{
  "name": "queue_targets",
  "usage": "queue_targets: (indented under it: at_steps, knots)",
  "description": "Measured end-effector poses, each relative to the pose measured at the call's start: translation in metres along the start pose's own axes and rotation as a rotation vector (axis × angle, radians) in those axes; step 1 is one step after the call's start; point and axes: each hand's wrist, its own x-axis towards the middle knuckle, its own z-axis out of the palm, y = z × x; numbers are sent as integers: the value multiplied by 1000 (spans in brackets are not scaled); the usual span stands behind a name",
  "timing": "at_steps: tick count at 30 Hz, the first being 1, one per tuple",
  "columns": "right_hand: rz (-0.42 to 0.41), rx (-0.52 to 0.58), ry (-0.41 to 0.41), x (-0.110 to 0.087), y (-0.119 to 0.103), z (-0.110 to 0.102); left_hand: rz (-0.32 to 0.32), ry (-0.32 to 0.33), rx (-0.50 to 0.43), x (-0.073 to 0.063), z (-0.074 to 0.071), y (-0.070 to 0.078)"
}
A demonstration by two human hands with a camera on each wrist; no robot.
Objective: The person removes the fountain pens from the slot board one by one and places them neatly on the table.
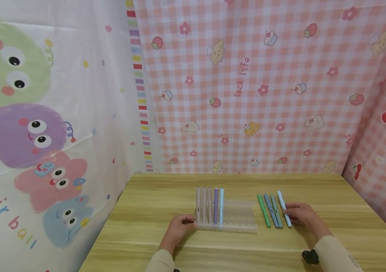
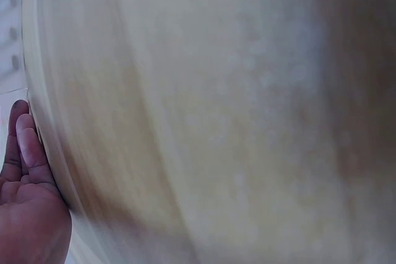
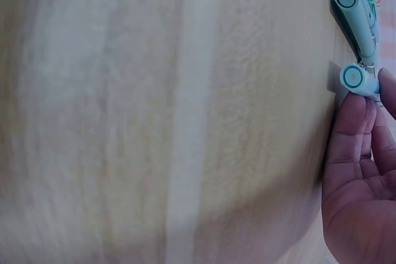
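Observation:
A clear plastic pen sleeve [image 1: 240, 213] with a notched front strip lies mid-table. In its left part stand side by side three greyish-pink pens [image 1: 204, 206], a purple pen [image 1: 216, 206] and a light blue pen [image 1: 221, 207]. My left hand [image 1: 180, 228] holds the sleeve's front left corner between thumb and fingers; the thumb is hidden in the left wrist view. Right of the sleeve lie a green pen [image 1: 264, 210], a blue pen [image 1: 271, 210] and a grey-green pen [image 1: 276, 211]. Beside them my right hand [image 1: 300, 214] pinches a pale blue pen [image 1: 284, 209].
The wood-grain table [image 1: 227, 253] reaches back to a pink checked curtain [image 1: 264, 75]. A white cartoon-print curtain [image 1: 87, 87] hangs on the left. A small black object [image 1: 310, 257] shows at the right sleeve cuff [image 1: 334, 253].

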Motion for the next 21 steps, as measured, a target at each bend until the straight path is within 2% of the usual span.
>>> queue_targets:
  at_steps: [8,21]
  knots:
    - [21,-96,44,4,0,4,6,-1,10,1,0,-1]
    - [30,-108,60,-2,-4,6,-5,-10,12,1,0,-3]
